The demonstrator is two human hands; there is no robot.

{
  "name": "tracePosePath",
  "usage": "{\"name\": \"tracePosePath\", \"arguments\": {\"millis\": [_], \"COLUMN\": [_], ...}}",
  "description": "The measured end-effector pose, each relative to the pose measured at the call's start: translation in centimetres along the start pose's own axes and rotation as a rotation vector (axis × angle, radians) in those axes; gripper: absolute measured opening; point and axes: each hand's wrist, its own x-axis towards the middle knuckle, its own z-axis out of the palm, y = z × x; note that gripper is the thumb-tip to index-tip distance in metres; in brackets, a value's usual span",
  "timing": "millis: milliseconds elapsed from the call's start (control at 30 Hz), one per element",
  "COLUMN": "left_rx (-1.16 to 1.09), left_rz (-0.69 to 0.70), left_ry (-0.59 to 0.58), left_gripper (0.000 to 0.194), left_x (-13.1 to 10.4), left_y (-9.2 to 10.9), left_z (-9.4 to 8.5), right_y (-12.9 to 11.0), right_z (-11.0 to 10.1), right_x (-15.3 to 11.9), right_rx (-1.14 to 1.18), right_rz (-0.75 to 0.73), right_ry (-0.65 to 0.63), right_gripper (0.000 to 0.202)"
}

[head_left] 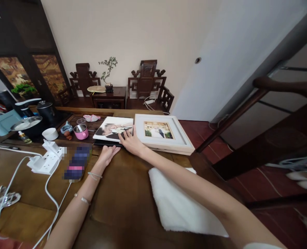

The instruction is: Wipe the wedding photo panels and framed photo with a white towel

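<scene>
A white-edged photo album (114, 126) lies on a black flat item (101, 142) near the table's far edge. My right hand (130, 141) rests on the album's right front corner with its fingers spread. At the front edge of the black item is my left hand (108, 154), low on the table, its fingers extended and pointing right. Just right of the album, a framed photo (158, 130) with a wide pale mount lies flat in a light wooden frame. A white fluffy cloth (174, 207) lies partly beneath my right forearm.
On the left are a phone (78, 162), a white power strip (48, 160) with cables, a pink cup (81, 131), a white bowl (50, 134), a pan and a kettle. Wooden chairs and a bonsai stand beyond the table (117, 200).
</scene>
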Motion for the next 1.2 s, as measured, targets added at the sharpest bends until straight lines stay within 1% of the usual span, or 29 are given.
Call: {"name": "tracePosePath", "arguments": {"millis": [133, 300, 433, 600, 700, 767, 833, 867, 933, 1000, 1100, 1200], "left_rx": [0.034, 0.075, 0.097, 0.113, 0.124, 0.133, 0.151, 0.168, 0.239, 0.298, 0.300, 0.292], "left_rz": [-0.023, -0.020, -0.034, -0.039, -0.043, -0.057, -0.071, -0.077, -0.086, -0.098, -0.123, -0.135], "left_ry": [-0.039, -0.041, -0.059, -0.098, -0.124, -0.150, -0.173, -0.184, -0.188, -0.175, -0.181, -0.206], "left_gripper": [0.018, 0.016, 0.015, 0.005, 0.006, 0.005, 0.008, 0.014, 0.028, 0.038, 0.041, 0.042], "left_x": [1.0, 1.7, 2.0, 1.6, 1.1, 0.6, 0.3, 0.1, 0.0, 0.0, 0.1, -0.1], "left_y": [0.3, 0.3, 0.1, -0.1, 0.3, 0.6, 0.9, 1.1, 1.3, 1.5, 1.5, 1.1], "left_z": [-0.5, -0.8, -0.6, -0.2, -0.1, -0.1, -0.2, -0.2, -0.3, -0.3, -0.1, 0.5], "right_y": [0.4, 0.5, 0.4, 0.5, 1.5, 3.0, 5.2, 6.5, 9.0, 11.1, 13.1, 13.9], "right_z": [-0.2, -0.3, -0.4, -1.0, -1.7, -2.3, -2.8, -2.9, -3.1, -3.1, -2.9, -2.3], "right_x": [-0.1, -0.2, -0.5, -0.8, -1.1, -1.9, -3.5, -4.7, -7.6, -10.9, -15.5, -18.1], "right_rx": [0.051, 0.129, 0.186, 0.272, 0.353, 0.407, 0.445, 0.456, 0.469, 0.473, 0.473, 0.515], "right_rz": [0.036, 0.075, 0.102, 0.118, 0.131, 0.181, 0.275, 0.337, 0.486, 0.651, 0.874, 1.044], "right_ry": [-0.039, -0.075, -0.093, -0.117, -0.112, -0.084, -0.040, -0.017, 0.018, 0.040, 0.078, 0.093], "right_gripper": [0.048, 0.046, 0.046, 0.041, 0.037, 0.036, 0.036, 0.036, 0.036, 0.035, 0.037, 0.038]}}
